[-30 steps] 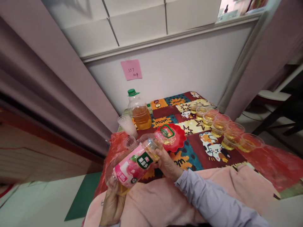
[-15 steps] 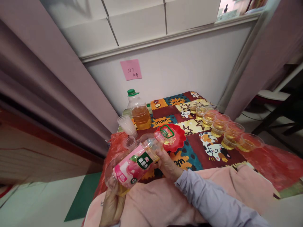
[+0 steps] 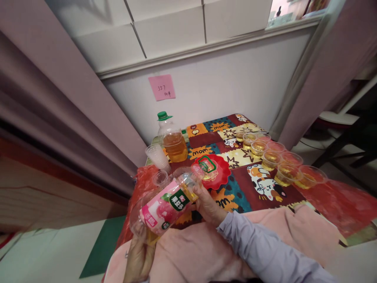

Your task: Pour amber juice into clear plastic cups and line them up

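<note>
A large clear juice bottle [image 3: 161, 206] with a pink label lies tilted across both my hands, its mouth end up and to the right over the red plate. My left hand [image 3: 138, 251] is closed around its base from below. Near the bottle's shoulder, my right hand [image 3: 207, 206] grips it from the right side; some fingers are hidden behind it. Amber liquid shows inside. Under the neck is a red scalloped plate [image 3: 225, 173], holding a green loop-shaped piece [image 3: 210, 159]. Just behind the bottle stands a clear plastic cup [image 3: 160, 179].
A second bottle [image 3: 175, 147] with a green cap stands at the back left, beside a leaning stack of cups [image 3: 157, 155]. Several filled cups [image 3: 271, 159] line the table's right side. Red plastic film [image 3: 347, 204] hangs over the right edge. A pink cloth [image 3: 200, 251] covers the front edge.
Both hands keep their hold on the tilted bottle. Its liquid has shifted slightly near the shoulder, and the whole view has moved a little.
</note>
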